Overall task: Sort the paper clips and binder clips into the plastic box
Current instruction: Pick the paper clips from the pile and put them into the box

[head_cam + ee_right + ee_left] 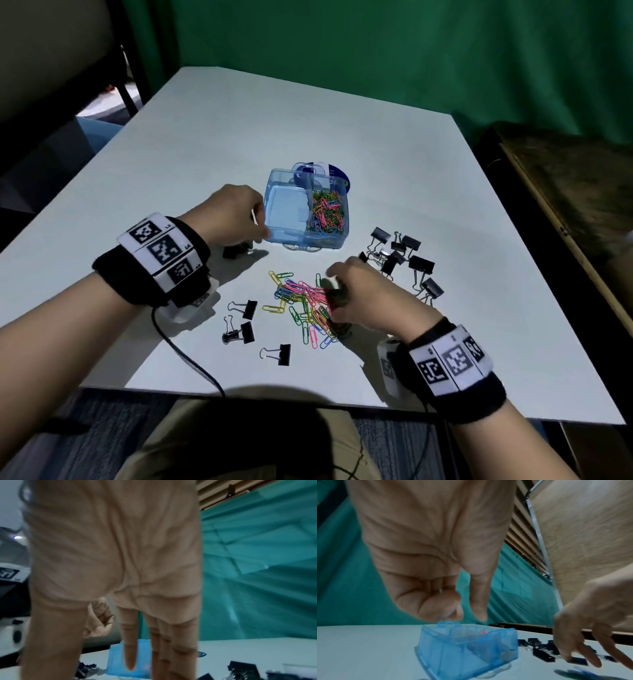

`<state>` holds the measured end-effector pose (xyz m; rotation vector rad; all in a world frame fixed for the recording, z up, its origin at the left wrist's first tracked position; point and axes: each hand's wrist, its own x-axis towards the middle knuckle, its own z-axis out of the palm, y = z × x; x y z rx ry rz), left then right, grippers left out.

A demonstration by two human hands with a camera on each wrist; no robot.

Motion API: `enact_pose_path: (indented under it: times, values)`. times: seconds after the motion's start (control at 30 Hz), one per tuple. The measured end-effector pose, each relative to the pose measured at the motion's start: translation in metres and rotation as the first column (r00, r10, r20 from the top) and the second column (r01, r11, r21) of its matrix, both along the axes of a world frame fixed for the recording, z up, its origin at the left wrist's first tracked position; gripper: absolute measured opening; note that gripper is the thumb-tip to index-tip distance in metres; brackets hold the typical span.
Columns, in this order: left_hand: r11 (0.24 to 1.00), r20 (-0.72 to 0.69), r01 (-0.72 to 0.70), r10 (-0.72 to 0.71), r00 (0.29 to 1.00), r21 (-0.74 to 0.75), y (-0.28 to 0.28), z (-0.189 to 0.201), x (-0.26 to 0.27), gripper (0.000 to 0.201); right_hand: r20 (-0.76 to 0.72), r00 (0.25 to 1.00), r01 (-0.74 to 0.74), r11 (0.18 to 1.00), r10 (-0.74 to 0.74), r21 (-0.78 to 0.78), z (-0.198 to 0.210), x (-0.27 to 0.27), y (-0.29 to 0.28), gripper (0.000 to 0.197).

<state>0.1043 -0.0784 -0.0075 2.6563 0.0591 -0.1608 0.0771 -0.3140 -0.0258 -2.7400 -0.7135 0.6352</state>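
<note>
White bench [342,113] bearing the blue plastic box [306,211], left hand [227,214] curled beside its empty compartment, contents unclear, right hand [359,294] with fingers extended over loose paper clips [301,305], binder clips [399,255] scattered; interlocked clips may snag and spill.

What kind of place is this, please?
Probably a staged recording set rather than a normal office: a green curtain hangs behind the white table, and tracking-marker wristbands sit on both of the person's wrists.
</note>
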Motion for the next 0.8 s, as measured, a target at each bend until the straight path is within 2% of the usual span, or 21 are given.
enact_pose_path:
  times: [0.07, 0.13, 0.2, 0.27, 0.4, 0.47, 0.53, 0.63, 0.7, 0.8]
  values:
    - [0.989, -0.139, 0.127, -0.116, 0.983, 0.078, -0.009, -0.003, -0.01, 0.029, -0.059, 0.993, 0.09, 0.981, -0.101, -0.171, 0.001, -0.006, -0.007, 0.073]
    - [0.947, -0.255, 0.262, -0.211, 0.944, 0.187, -0.022, -0.012, -0.019, 0.046, -0.111, 0.987, 0.085, 0.958, -0.12, -0.275, -0.001, -0.01, -0.008, 0.078]
    - [0.883, -0.324, 0.388, -0.298, 0.898, 0.264, -0.035, -0.019, -0.022, 0.056, -0.085, 0.993, 0.055, 0.959, -0.082, -0.278, -0.007, -0.011, -0.002, 0.074]
    - [0.85, -0.351, 0.451, -0.349, 0.869, 0.271, -0.045, -0.026, -0.02, 0.058, -0.039, 0.998, 0.045, 0.975, -0.054, -0.217, -0.013, -0.009, 0.008, 0.065]
    - [0.86, -0.305, 0.452, -0.376, 0.875, 0.238, -0.059, -0.032, -0.016, 0.061, -0.005, 1.0, 0.012, 0.996, -0.012, -0.093, -0.016, -0.002, 0.026, 0.049]
    - [0.873, -0.285, 0.44, -0.377, 0.882, 0.208, -0.058, -0.033, -0.014, 0.057, 0.008, 0.999, 0.042, 0.997, -0.041, -0.064, -0.013, 0.002, 0.025, 0.058]
    - [0.88, -0.303, 0.446, -0.384, 0.872, 0.167, -0.052, -0.032, -0.013, 0.058, 0.019, 0.998, 0.06, 0.992, -0.058, -0.108, -0.012, 0.002, 0.021, 0.077]
    - [0.868, -0.36, 0.458, -0.372, 0.855, 0.192, -0.048, -0.034, -0.015, 0.078, -0.011, 0.999, 0.028, 0.982, -0.031, -0.185, -0.014, -0.003, 0.023, 0.091]
    - [0.867, -0.358, 0.452, -0.361, 0.861, 0.211, -0.051, -0.035, -0.016, 0.084, -0.028, 1.0, 0.002, 0.99, -0.006, -0.144, -0.017, -0.003, 0.031, 0.086]
    - [0.869, -0.318, 0.454, -0.382, 0.868, 0.197, -0.056, -0.034, -0.015, 0.07, -0.051, 0.999, -0.022, 0.998, 0.019, -0.059, -0.02, 0.001, 0.042, 0.072]
